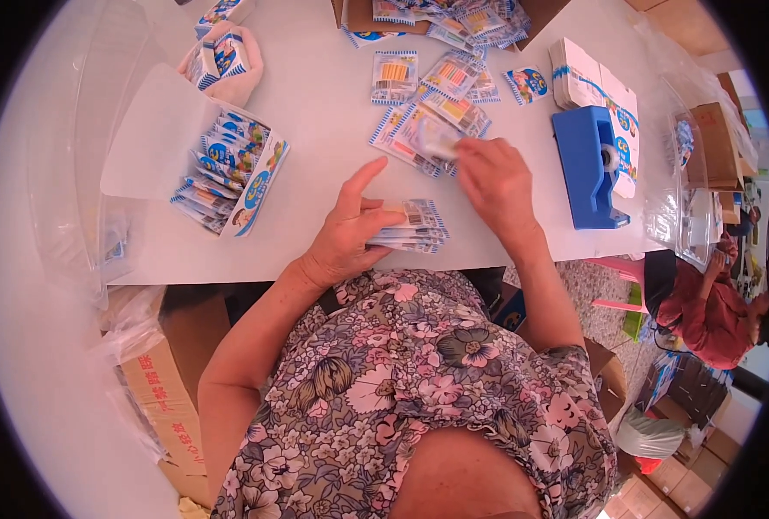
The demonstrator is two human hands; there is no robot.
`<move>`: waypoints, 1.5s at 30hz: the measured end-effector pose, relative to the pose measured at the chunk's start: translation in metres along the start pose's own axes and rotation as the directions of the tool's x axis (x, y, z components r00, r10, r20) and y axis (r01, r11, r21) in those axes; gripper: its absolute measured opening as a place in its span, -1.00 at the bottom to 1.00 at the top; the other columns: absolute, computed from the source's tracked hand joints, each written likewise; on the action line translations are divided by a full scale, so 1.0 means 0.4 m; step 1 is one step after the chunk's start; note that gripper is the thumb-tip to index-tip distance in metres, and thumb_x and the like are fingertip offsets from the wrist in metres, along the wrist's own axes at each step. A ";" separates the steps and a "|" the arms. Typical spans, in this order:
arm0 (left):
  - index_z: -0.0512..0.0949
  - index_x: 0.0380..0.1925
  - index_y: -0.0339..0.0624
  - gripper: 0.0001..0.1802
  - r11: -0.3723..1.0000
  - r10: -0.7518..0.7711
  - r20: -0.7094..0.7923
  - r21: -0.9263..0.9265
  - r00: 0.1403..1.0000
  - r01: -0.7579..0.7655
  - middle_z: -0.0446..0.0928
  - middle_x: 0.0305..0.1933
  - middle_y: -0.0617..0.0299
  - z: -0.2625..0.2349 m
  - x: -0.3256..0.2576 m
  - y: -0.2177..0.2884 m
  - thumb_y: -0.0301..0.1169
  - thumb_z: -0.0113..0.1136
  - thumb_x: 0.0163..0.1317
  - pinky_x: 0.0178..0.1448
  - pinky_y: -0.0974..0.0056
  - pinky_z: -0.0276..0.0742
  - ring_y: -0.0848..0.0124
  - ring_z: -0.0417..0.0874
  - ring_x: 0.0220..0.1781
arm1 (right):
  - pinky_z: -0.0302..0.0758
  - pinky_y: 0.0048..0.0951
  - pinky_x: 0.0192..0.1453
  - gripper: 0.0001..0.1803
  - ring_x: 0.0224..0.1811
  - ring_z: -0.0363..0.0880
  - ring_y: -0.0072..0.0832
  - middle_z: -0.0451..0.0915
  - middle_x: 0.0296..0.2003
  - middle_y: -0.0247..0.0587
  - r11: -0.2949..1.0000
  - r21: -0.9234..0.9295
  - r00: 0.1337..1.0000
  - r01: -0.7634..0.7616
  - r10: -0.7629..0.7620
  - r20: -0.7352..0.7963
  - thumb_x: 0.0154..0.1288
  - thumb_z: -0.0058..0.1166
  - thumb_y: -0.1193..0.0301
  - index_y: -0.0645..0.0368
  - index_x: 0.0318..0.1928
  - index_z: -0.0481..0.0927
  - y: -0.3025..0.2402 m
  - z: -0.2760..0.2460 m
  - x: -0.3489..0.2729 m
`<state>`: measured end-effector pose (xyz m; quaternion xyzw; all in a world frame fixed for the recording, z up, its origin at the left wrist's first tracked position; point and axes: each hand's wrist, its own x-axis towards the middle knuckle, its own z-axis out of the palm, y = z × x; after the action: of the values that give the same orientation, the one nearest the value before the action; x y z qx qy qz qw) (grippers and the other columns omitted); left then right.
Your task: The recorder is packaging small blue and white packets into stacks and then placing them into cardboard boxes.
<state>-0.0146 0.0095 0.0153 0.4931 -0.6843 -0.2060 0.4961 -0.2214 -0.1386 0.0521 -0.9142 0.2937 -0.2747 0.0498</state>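
Observation:
Near the table's front edge, my left hand (341, 232) is closed on a small stack of flat sachets (421, 229) with blue-and-white striped ends, its index finger raised. My right hand (501, 183) pinches one more sachet (439, 140), smeared by motion, over a loose pile. That pile of similar sachets (395, 78) spreads across the middle of the table, several overlapping. To the left, an open white display box (259, 186) with a blue printed front holds rows of upright sachets (229, 151).
A blue tape dispenser (579, 164) stands at right beside stacked flat white cartons (579, 73). At the far edge is a cardboard box (536, 17) full of sachets. A pink pouch (244, 85) holds small packs. Clear plastic bins flank the table. Another person (713, 303) sits at right.

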 end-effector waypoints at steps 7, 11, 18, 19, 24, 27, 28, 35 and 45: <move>0.55 -0.01 -0.14 -0.34 0.997 0.012 0.119 0.081 0.993 -0.021 0.55 0.17 0.08 -0.016 -0.004 -0.015 -0.60 0.50 -0.26 0.18 -0.01 0.54 0.06 0.47 0.31 | 0.56 -0.30 -0.06 -0.84 -0.13 0.66 -0.27 0.71 -0.18 -0.24 0.971 0.219 0.992 -0.095 0.075 0.098 0.12 0.31 0.50 0.18 -0.24 0.71 -0.025 0.037 0.047; 0.56 -0.03 -0.16 -0.37 0.989 -0.014 0.177 0.148 0.984 -0.012 0.54 0.20 0.05 -0.021 -0.005 -0.021 -0.52 0.54 -0.23 0.32 0.02 0.44 0.02 0.46 0.34 | 0.57 -0.28 -0.04 -0.87 -0.15 0.65 -0.24 0.70 -0.23 -0.21 1.000 -0.028 0.997 -0.009 0.011 0.072 0.11 0.30 0.51 0.20 -0.28 0.70 -0.002 0.062 0.042; 0.54 0.00 -0.13 -0.33 0.982 0.094 0.015 0.160 0.995 -0.096 0.54 0.18 0.10 -0.014 0.000 -0.030 -0.52 0.53 -0.25 0.31 -0.01 0.41 0.06 0.47 0.31 | 0.56 -0.25 -0.07 -0.86 -0.24 0.61 -0.18 0.65 -0.31 -0.19 0.823 0.540 0.955 -0.176 0.010 0.296 0.09 0.31 0.47 0.18 -0.30 0.68 -0.051 0.046 0.041; 0.56 -0.02 -0.12 -0.35 0.995 0.048 0.078 0.080 0.996 -0.054 0.53 0.20 0.06 -0.016 -0.001 -0.034 -0.50 0.55 -0.25 0.34 -0.02 0.38 0.01 0.45 0.32 | 0.56 -0.25 -0.07 -0.86 -0.24 0.61 -0.18 0.65 -0.31 -0.19 0.824 0.539 0.955 -0.175 0.010 0.295 0.09 0.31 0.47 0.18 -0.30 0.68 -0.044 0.056 0.050; 0.58 -0.10 -0.11 -0.40 0.982 -0.119 0.161 0.164 0.980 0.092 0.49 0.27 -0.01 -0.019 0.004 -0.014 -0.50 0.58 -0.26 0.36 -0.07 0.34 -0.05 0.41 0.36 | 0.57 -0.26 0.01 -0.83 -0.10 0.63 -0.21 0.68 -0.17 -0.18 0.993 -0.084 0.979 0.078 -0.060 0.196 0.09 0.31 0.46 0.19 -0.26 0.68 -0.021 0.096 0.055; 0.53 0.01 -0.04 -0.33 0.992 -0.011 -0.008 0.125 1.000 0.012 0.55 0.22 0.15 -0.005 -0.001 -0.022 -0.42 0.58 -0.22 0.42 -0.06 0.22 0.11 0.45 0.34 | 0.57 -0.23 0.00 -0.81 -0.10 0.61 -0.22 0.67 -0.17 -0.20 0.915 0.395 0.955 0.082 -0.185 0.231 0.10 0.33 0.43 0.20 -0.25 0.69 -0.027 0.070 0.046; 0.52 0.04 -0.03 -0.30 0.988 0.018 -0.013 0.156 1.000 -0.016 0.55 0.21 0.16 -0.008 0.002 -0.020 -0.42 0.56 -0.22 0.43 -0.06 0.18 0.13 0.46 0.32 | 0.57 -0.23 0.00 -0.81 -0.10 0.61 -0.22 0.67 -0.17 -0.20 0.917 0.391 0.956 0.079 -0.181 0.230 0.10 0.33 0.43 0.20 -0.25 0.69 -0.021 0.064 0.047; 0.55 0.03 -0.07 -0.32 0.983 -0.130 0.171 0.154 0.977 0.104 0.44 0.31 0.01 -0.021 0.014 -0.001 -0.47 0.55 -0.23 0.45 -0.04 0.23 -0.01 0.44 0.33 | 0.58 -0.23 -0.03 -0.86 -0.17 0.64 -0.20 0.71 -0.21 -0.21 0.989 -0.129 0.997 -0.078 0.074 -0.033 0.06 0.30 0.53 0.22 -0.31 0.70 0.099 0.059 0.080; 0.44 0.17 -0.10 -0.24 0.985 0.048 0.130 0.160 0.990 -0.069 0.47 0.34 0.11 -0.012 0.005 -0.021 -0.39 0.52 -0.14 0.40 0.01 0.30 0.10 0.45 0.35 | 0.47 -0.28 0.11 -0.69 0.04 0.61 -0.20 0.71 -0.06 -0.20 0.925 0.381 1.000 0.003 -0.001 -0.007 0.15 0.22 0.57 0.13 -0.06 0.73 0.130 0.090 0.121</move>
<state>-0.0065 0.0052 0.0118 0.4979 -0.7431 -0.1650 0.4156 -0.1960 -0.2113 0.0316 -0.8865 0.2340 -0.3294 0.2253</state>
